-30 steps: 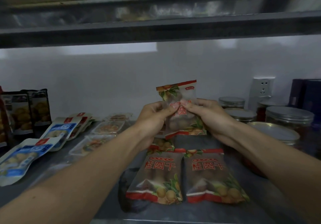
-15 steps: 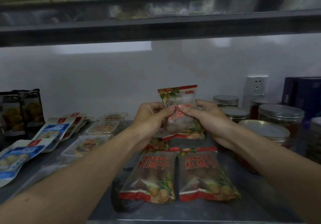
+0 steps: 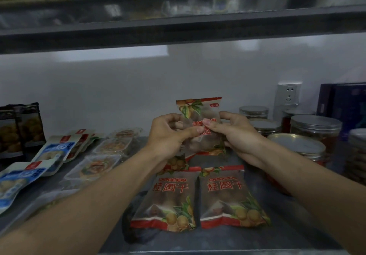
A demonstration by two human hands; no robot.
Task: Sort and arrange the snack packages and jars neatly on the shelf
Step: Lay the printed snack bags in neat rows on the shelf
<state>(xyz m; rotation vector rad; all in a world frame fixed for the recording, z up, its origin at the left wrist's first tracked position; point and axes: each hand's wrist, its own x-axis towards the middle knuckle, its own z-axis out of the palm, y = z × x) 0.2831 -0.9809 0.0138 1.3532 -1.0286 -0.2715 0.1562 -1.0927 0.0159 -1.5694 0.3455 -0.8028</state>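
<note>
I hold a clear longan snack bag point(image 3: 200, 114) with red edges upright above the middle of the metal shelf point(image 3: 277, 225). My left hand point(image 3: 168, 134) grips its left side and my right hand point(image 3: 235, 134) its right side, thumbs meeting on its front. Two matching bags lie flat side by side in front, the left bag point(image 3: 170, 199) and the right bag point(image 3: 227, 197). Another one point(image 3: 177, 163) peeks out under my left wrist. Clear jars with metal lids point(image 3: 315, 128) stand at the right.
Blue-and-white pouches point(image 3: 53, 150) and clear trays of snacks point(image 3: 99, 167) lie on the left side. Dark bags point(image 3: 29, 126) stand at the far left. Dark blue boxes point(image 3: 344, 104) and a wall socket point(image 3: 288, 94) are at the back right. An upper shelf point(image 3: 178, 25) runs overhead.
Both hands still hold the same bag in nearly the same place; it has sunk slightly over the second. The view has shifted a little, moving shelf items leftward.
</note>
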